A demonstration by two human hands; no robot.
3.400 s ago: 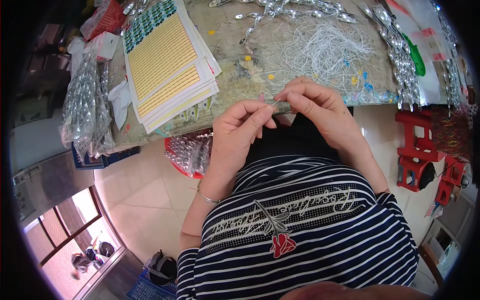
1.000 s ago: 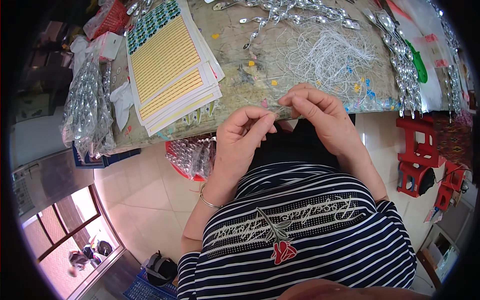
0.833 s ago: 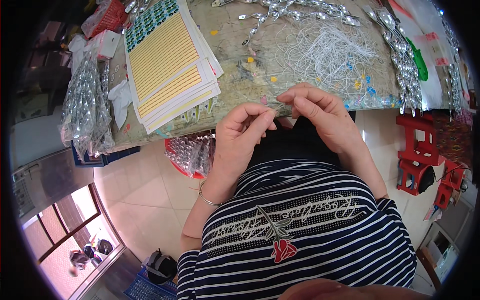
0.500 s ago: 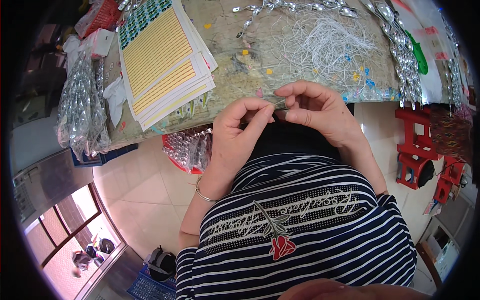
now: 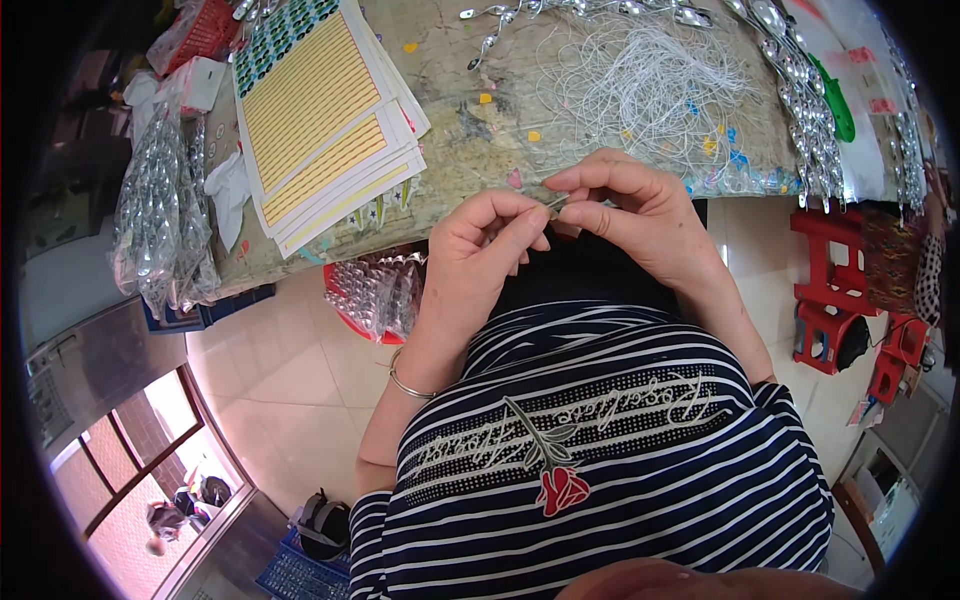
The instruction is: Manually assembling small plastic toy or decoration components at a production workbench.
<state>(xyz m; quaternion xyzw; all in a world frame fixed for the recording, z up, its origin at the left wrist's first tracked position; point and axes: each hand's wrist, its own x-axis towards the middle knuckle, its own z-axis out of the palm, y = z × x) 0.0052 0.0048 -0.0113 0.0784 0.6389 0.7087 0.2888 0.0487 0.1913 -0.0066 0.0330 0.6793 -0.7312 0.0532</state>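
My left hand [image 5: 480, 240] is closed in a pinch, thumb against forefinger, at the table's front edge. From its fingertips a short, thin, pale strand [image 5: 556, 203] runs to my right hand [image 5: 635, 208]. The right thumb and forefinger are drawn close together on the strand's other end. What the strand is, or whether something tiny hangs on it, is too small to make out. Beyond my hands, a loose tangle of white thread [image 5: 665, 85] lies on the table. Strings of silvery twisted pieces [image 5: 560, 10] lie past it.
Printed sticker sheets [image 5: 320, 130] are stacked at the left, beside bagged silvery strings [image 5: 165, 210]. More silvery strings [image 5: 805, 120] and a green-handled tool [image 5: 835, 105] lie at the right. Below the table are a red basin [image 5: 375, 300] and red stools [image 5: 830, 290].
My right thumb has come up toward its forefinger, closing on the strand. Both hands otherwise stay about where they were. A dotted sleeve of another person has appeared at the far right edge.
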